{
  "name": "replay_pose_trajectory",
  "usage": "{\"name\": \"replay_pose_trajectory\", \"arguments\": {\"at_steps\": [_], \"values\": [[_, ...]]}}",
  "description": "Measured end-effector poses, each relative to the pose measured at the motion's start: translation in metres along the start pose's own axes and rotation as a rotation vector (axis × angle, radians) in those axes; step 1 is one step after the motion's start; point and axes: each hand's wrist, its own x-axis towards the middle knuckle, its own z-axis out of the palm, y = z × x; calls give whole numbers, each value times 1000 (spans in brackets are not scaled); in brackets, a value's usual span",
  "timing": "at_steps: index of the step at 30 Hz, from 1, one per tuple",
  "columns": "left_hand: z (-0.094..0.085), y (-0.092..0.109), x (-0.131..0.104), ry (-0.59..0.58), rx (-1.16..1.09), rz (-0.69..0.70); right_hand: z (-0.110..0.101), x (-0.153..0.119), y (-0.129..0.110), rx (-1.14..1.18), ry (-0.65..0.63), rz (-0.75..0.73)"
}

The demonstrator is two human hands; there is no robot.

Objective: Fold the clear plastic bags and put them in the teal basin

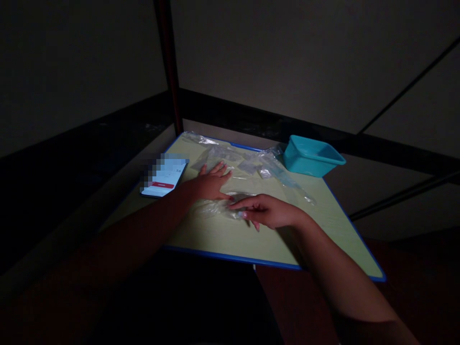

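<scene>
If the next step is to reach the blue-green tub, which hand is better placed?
Probably the right hand: it is nearer to the tub, which stands at the table's far right. The left hand is spread over clear plastic, nearer to the phone.

Plastic [208,209]: thin, clear, glossy
Near edge: crumpled, bunched into shiny folds
Beyond the folds: spread flatter, pale yellow showing through
Place: lying on the middle of the surface [226,240]

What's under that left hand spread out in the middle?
Thin clear plastic shows around the left hand, lying on the pale tabletop. Whatever sits directly beneath the hand is covered, so I can't see it.
</scene>
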Motion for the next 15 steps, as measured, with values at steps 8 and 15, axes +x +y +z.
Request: {"name": "replay_pose_trajectory", "arguments": {"at_steps": [8, 15], "values": [[2, -3, 0, 11, 8, 25, 5, 5, -8, -186, 296, -296], [1, 0, -1, 66, -28, 1, 10, 10, 0, -101, 295, -205]]}}
